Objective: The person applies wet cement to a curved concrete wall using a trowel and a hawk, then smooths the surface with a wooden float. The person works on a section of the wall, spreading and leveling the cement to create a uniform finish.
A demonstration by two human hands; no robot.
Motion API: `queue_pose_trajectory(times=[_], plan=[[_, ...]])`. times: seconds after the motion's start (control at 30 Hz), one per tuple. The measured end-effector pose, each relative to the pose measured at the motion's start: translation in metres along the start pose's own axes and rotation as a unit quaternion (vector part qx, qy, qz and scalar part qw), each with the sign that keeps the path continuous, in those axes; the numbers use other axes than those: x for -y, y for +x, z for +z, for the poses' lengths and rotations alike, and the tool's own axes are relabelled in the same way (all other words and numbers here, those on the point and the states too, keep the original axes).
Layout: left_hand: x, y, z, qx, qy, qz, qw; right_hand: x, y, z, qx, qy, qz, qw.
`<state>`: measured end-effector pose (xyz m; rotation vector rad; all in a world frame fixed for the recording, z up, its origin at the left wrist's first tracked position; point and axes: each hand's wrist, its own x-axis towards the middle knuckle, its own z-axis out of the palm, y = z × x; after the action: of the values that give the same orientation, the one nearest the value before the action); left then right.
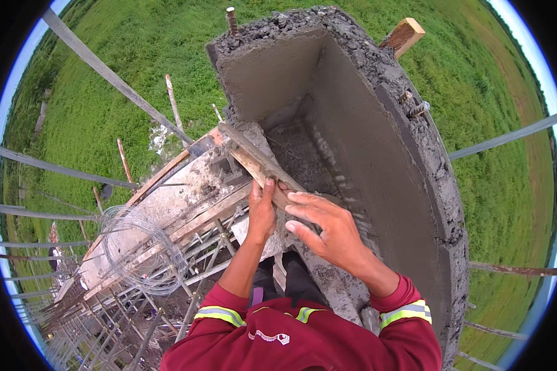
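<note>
A short wooden board (252,159), smeared with grey mortar, is held at a slant in front of me. My left hand (262,213) grips its near end, thumb on top. Close beside that end is my right hand (331,230), with fingers outstretched and thumb apart; the fingertips reach the board's edge, and I cannot tell whether they press on it. Behind the board stands a cornered wall (377,154) with smooth grey mortar on its inner faces and a rough, lumpy top.
A coil of thin wire (143,252) lies on the plank platform (185,179) to the left. Scaffold poles (99,65) surround the spot, with a drop to grass below. Rebar stubs (231,21) and a timber end (404,37) stick out at the wall top.
</note>
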<state>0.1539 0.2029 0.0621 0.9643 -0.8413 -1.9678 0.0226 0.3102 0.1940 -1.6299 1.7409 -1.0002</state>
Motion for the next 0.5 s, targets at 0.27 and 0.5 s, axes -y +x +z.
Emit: queue_pose_trajectory(times=[0.27, 0.5], plan=[[0.023, 0.143, 0.090, 0.108, 0.179, 0.222, 0.953, -0.150, 0.076, -0.250, -0.217, -0.091, 0.377, 0.896], [0.052, 0.260, 0.114, 0.079, 0.267, 0.323, 0.904, -0.200, 0.056, -0.264, -0.259, -0.137, 0.391, 0.873]])
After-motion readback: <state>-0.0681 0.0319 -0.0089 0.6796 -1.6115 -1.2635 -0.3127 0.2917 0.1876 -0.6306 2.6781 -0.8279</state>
